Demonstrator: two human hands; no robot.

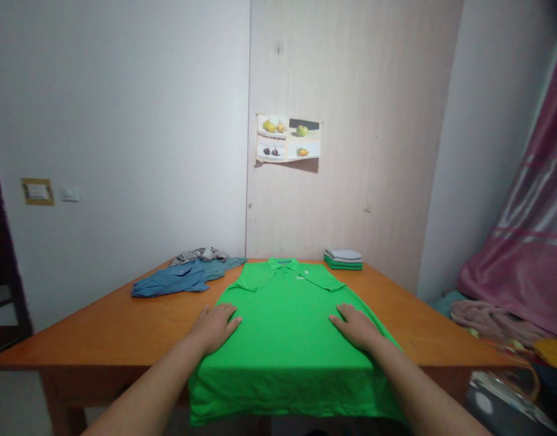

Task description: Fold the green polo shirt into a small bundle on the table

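Note:
A bright green polo shirt (282,327) lies front side up, its collar at the far end and both sleeves turned in over the chest. Its lower hem hangs down past the near edge of the table. My left hand (216,327) rests flat on the shirt's left side, fingers stretched out. On the opposite side, my right hand (354,326) lies on the cloth with its fingers spread. Neither hand grips any fabric.
The orange wooden table (155,327) carries loose blue clothes (171,280) and a striped garment (199,255) at the far left. A folded stack (343,259), grey over green, sits far right. A pink curtain (523,242) hangs beside heaped cloth (496,321) at right.

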